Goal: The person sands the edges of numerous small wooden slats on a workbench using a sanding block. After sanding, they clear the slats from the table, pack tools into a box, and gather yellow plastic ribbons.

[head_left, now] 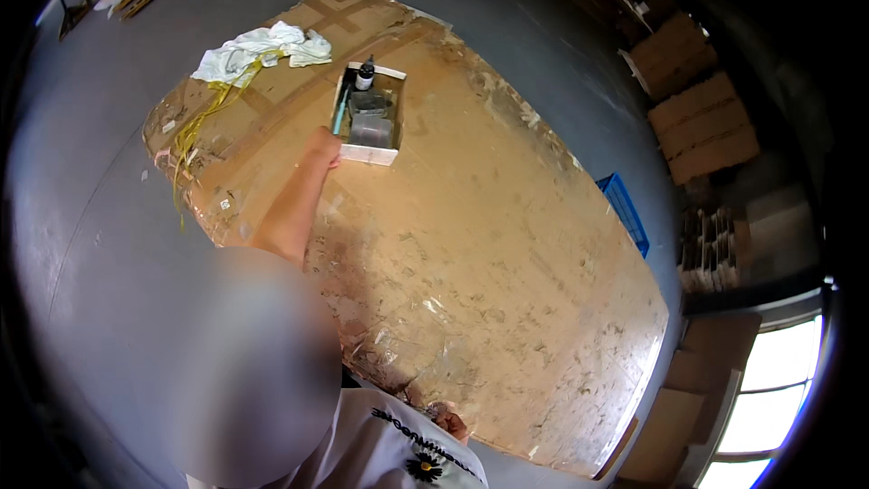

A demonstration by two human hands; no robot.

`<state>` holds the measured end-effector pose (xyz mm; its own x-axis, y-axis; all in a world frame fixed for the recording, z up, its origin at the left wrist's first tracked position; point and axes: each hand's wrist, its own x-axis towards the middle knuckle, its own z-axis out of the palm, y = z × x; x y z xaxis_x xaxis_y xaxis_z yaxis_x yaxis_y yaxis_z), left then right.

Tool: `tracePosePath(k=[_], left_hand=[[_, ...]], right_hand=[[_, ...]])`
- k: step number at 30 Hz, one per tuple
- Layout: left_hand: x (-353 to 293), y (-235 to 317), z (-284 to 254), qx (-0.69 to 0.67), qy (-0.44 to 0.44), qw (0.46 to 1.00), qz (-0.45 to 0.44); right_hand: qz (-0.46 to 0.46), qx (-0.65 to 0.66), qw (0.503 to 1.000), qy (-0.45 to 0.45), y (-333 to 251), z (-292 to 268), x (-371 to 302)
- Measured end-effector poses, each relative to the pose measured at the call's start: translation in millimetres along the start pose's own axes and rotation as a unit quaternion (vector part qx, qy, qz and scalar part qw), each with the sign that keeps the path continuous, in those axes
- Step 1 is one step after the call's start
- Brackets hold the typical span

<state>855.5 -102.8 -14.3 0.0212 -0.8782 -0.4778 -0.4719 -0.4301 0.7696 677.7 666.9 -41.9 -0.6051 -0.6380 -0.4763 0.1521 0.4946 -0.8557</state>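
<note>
A shallow white tray [369,159] lies on the far part of the cardboard-covered table [489,244]. My left hand [324,145] is at its near left corner, fingers closed round the edge. A thin teal stick-like tool [340,114] runs along the tray's left wall up from my hand; whether my fingers also touch it is unclear. Inside the tray are a small dark bottle [365,75] with a pointed cap and a clear grey block-like piece [370,131]. Close to my white shirt, at the table's near edge, my right hand [450,422] has curled fingers; anything in them is hidden.
White crumpled cloth [262,50] and tangled yellow strapping [195,131] lie at the table's far left. Beyond the right edge stands a blue crate [623,214]. Stacked cardboard [704,129] lines the right side. A blurred oval covers the lower left.
</note>
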Motion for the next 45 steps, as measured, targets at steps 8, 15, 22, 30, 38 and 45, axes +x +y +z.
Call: tracePosePath(k=[8, 15, 22, 30, 38, 45], left_hand=[[-121.9, -64.7, -5.8, 0.131, -0.003, 0.99, 0.049], [-326.6, -194.4, -21.2, -0.019, -0.068, 0.995, -0.076], [-360.0, -236.5, -50.1, 0.121, -0.182, 0.973, 0.075], [-306.5, -211.8, -60.5, 0.042, -0.251, 0.967, -0.029], [-261.5, -246.3, -223.2, 0.005, -0.318, 0.947, 0.045], [-219.0, -285.1, -378.8, -0.259, -0.229, 0.929, 0.13]], right_hand=[[-0.014, -0.177, 0.984, -0.025, -88.4, 48.6, 61.9], [-0.168, -0.13, 0.964, -0.159, -158.8, 145.7, 117.3], [-0.199, -0.196, 0.94, -0.196, -169.9, 196.7, 145.8], [-0.261, -0.27, 0.919, -0.123, -190.8, 235.0, 137.1], [-0.171, -0.355, 0.904, -0.166, -255.2, 386.5, 85.8], [-0.195, -0.284, 0.894, -0.287, -318.8, 568.4, 87.9]])
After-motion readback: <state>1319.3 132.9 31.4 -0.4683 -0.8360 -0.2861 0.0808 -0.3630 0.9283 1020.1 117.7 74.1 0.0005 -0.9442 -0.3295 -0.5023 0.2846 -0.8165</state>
